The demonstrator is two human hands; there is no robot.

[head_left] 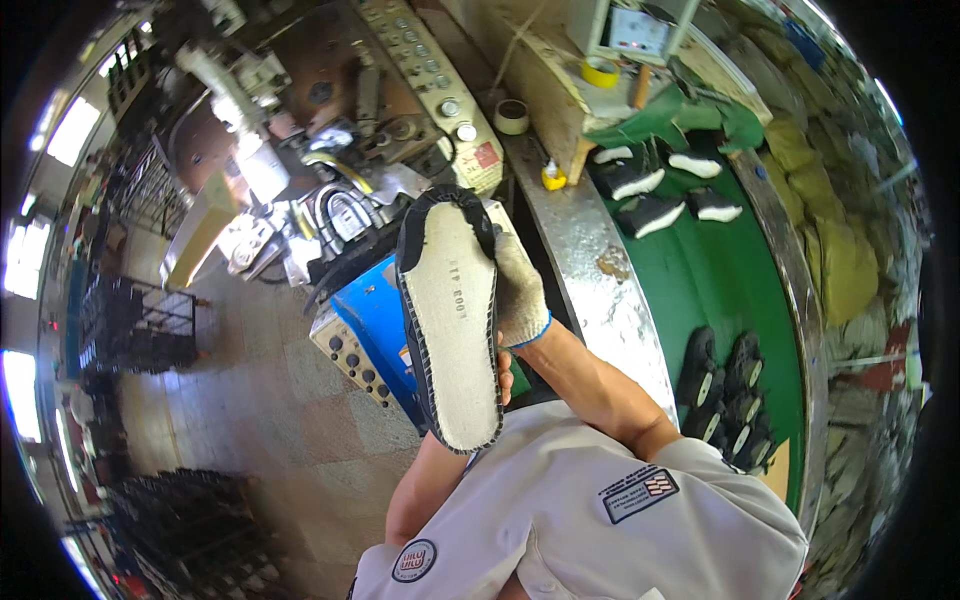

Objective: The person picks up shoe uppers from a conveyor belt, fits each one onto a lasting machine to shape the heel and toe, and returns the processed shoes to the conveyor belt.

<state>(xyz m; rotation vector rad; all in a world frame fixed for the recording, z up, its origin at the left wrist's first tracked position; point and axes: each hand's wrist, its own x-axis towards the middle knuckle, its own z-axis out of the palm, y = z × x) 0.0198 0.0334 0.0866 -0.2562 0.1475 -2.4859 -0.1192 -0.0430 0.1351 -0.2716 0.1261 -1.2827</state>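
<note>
A black shoe upper [450, 330] is held up with its underside facing me. A pale insole board covers that underside, with dark stitching along the edge and the black material folded over at the toe. My right hand [522, 292], in a cream knitted glove with a blue cuff, grips its right side near the toe. Behind the shoe is my left hand [506, 376]; only its bare fingertips show, curled round the right edge. The rest of that hand is hidden by the shoe.
Ahead stands a machine with metal clamps [345, 215] and a control panel [430, 80] of knobs. On the right, a green conveyor belt [650, 285] carries black shoes [720, 390] behind a metal rail [600, 270]. Dark racks [135, 325] stand at left.
</note>
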